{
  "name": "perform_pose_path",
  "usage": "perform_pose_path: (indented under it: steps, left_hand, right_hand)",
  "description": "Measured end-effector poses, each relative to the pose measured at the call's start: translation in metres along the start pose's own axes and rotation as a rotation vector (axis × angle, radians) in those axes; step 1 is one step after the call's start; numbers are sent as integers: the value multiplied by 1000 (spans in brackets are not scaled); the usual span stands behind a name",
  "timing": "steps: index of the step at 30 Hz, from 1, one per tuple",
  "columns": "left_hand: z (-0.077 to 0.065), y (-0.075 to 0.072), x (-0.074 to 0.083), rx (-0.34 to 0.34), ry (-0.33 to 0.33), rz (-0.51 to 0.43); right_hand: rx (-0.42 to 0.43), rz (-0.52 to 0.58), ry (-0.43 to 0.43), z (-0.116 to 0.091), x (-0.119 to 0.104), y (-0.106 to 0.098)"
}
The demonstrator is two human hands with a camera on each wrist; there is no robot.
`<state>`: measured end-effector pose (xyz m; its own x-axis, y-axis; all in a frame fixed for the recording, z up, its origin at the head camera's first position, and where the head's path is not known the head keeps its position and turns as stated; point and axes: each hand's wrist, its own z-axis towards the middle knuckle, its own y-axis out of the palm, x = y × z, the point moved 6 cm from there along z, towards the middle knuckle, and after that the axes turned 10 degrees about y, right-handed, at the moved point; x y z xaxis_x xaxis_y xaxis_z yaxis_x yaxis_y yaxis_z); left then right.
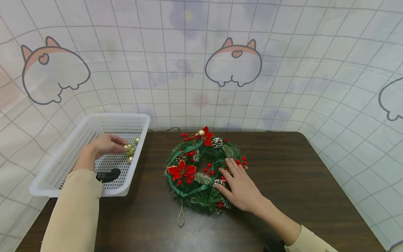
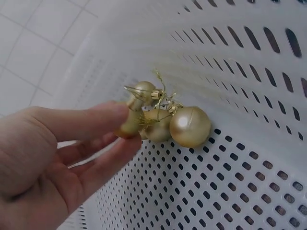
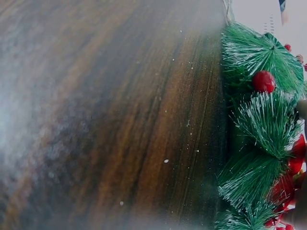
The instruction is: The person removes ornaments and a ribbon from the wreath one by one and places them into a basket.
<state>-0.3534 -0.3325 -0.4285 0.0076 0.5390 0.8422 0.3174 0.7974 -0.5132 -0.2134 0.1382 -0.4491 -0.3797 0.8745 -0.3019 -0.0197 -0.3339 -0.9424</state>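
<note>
Inside the white plastic basket [image 1: 137,159], my left hand [image 1: 106,144] pinches a small gold bauble [image 2: 131,126] between thumb and fingers. Beside it, several other gold baubles lie against the basket wall, one of them a round bauble [image 2: 190,126] with gold tinsel ties. My right hand [image 1: 243,189] rests, fingers spread, on the right side of a green Christmas wreath [image 1: 206,203]. Red poinsettias [image 1: 182,170], berries, pinecones and a green ribbon [image 1: 189,192] decorate the wreath. In the right wrist view, only its frosted needles [image 3: 266,124] and some red decorations show.
The basket stands at the left of a dark wooden table [image 1: 283,168]. A twine loop [image 1: 181,217] sticks out from the wreath's front edge. A gold bauble [image 1: 201,132] sits at the wreath's top. Behind the table hangs a white checked cloth [image 1: 185,91] with cartoon figures.
</note>
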Motion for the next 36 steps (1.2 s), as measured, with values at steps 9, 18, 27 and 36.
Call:
perform_pose_path:
  steps: [9, 18, 27, 36]
  left_hand:
    - [0, 3, -9, -27, -58, 25]
    - [-1, 5, -14, -61, -104, 29]
    - [1, 3, -18, -60, -102, 42]
    - [0, 2, -12, -45, -81, 80]
  right_hand:
    - [3, -3, -5, 0, -1, -1]
    - [11, -6, -11, 1, -1, -1]
    - [22, 7, -19, 0, -2, -2]
    - [27, 4, -25, 0, -2, -3]
